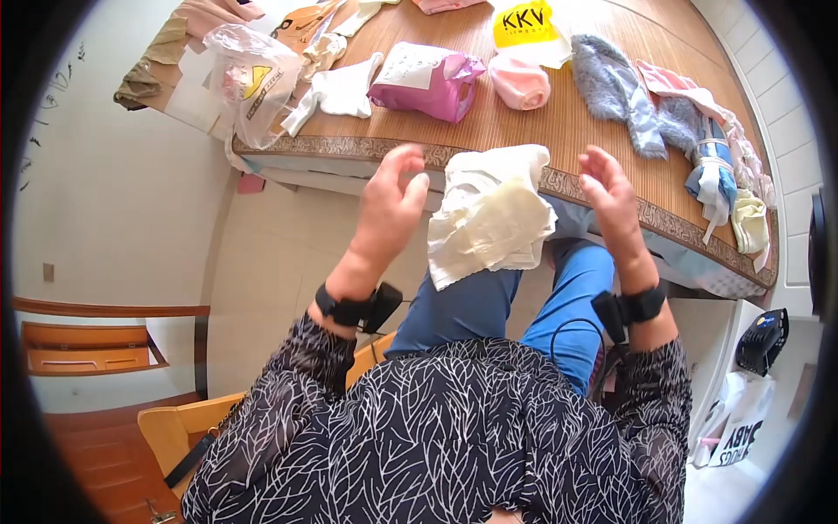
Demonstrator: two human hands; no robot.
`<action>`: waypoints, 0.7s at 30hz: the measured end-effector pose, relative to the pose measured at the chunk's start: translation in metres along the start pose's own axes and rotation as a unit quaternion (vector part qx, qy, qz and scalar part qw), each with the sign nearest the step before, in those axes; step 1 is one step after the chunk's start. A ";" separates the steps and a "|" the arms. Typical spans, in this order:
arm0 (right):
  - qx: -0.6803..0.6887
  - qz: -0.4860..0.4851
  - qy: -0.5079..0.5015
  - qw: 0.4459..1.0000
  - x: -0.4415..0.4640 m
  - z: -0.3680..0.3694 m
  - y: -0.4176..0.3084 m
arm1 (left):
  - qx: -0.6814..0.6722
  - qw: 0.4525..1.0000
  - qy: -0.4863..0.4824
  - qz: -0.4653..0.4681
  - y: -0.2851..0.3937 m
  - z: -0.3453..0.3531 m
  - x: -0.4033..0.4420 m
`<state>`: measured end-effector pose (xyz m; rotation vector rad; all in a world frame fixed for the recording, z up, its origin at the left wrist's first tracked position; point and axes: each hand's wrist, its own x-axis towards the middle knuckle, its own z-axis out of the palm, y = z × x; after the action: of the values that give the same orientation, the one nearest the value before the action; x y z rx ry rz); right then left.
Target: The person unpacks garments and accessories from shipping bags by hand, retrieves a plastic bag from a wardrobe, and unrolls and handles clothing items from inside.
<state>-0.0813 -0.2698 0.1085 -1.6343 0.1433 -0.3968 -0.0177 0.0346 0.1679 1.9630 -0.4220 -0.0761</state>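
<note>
A crumpled white cloth (pixel 489 210), creamy yellow across its middle, lies over my knee and against the bed's front edge. My left hand (pixel 393 205) is raised just left of the cloth, apart from it, fingers bent and thumb held away, with nothing in it. To the cloth's right, my right hand (pixel 611 201) hovers near the bed edge, also loosely curled and holding nothing. Beyond the hands on the mat are a purple plastic package (pixel 449 83), a rolled pink cloth (pixel 520 82) and a white garment (pixel 342 92).
The bed mat (pixel 524 131) also bears a clear plastic bag (pixel 253 83), a yellow KKV bag (pixel 524 22), a fluffy grey garment (pixel 607 79) and a tied blue bundle (pixel 714 170). A wooden chair (pixel 170 437) is at lower left; a white wall is at right.
</note>
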 end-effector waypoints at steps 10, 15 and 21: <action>-0.390 -0.257 -0.036 0.883 -0.048 0.037 -0.010 | 0.227 0.947 -0.010 0.227 0.022 0.046 -0.065; -0.300 -0.256 -0.015 0.919 -0.032 0.035 -0.025 | 0.278 0.928 -0.020 0.247 0.034 0.060 -0.052; -0.247 -0.256 -0.012 0.935 -0.047 0.032 -0.043 | 0.316 0.898 -0.052 0.301 0.029 0.052 -0.045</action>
<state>-0.1200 -0.2199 0.1411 -2.1737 -0.2289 -0.7844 -0.0799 -0.0066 0.1656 2.3635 -1.2307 0.4035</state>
